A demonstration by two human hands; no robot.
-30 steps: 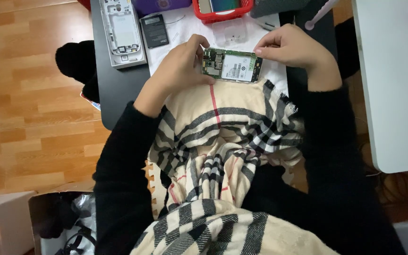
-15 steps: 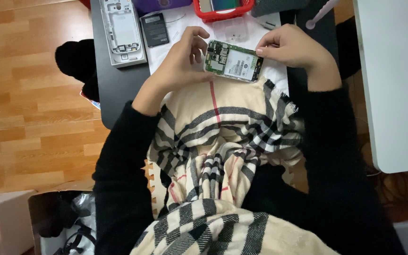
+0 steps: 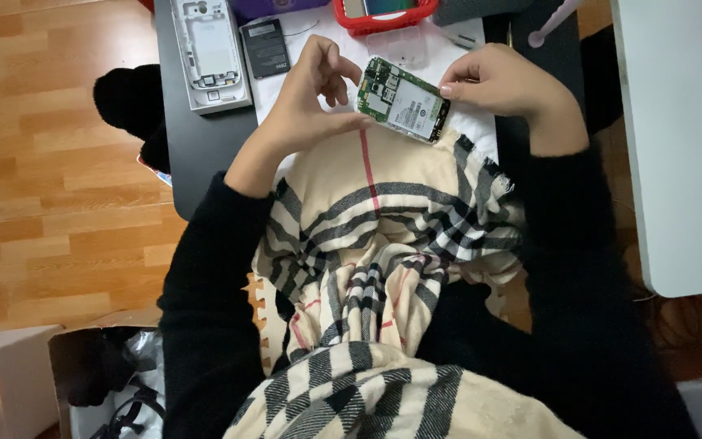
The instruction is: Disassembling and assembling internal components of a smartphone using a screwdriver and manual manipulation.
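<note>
Green circuit board [image 3: 400, 99] pinched at both ends — left hand [image 3: 312, 97], right hand [image 3: 504, 81] — just above scarf [image 3: 383, 244]. Already out of white phone shell [image 3: 209, 50], lying left of board beside battery [image 3: 265, 47] on dark surface [image 3: 197, 146]; reassembly undone.

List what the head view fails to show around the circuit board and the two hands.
- Circuit board: components too small to identify; underside faces away.
- Left hand: its fingertips' grip on the board edge is unclear.
- Right hand: palm hidden by its own back.
- Red tray: cut off by the top edge.
- White phone frame: top cropped.
</note>
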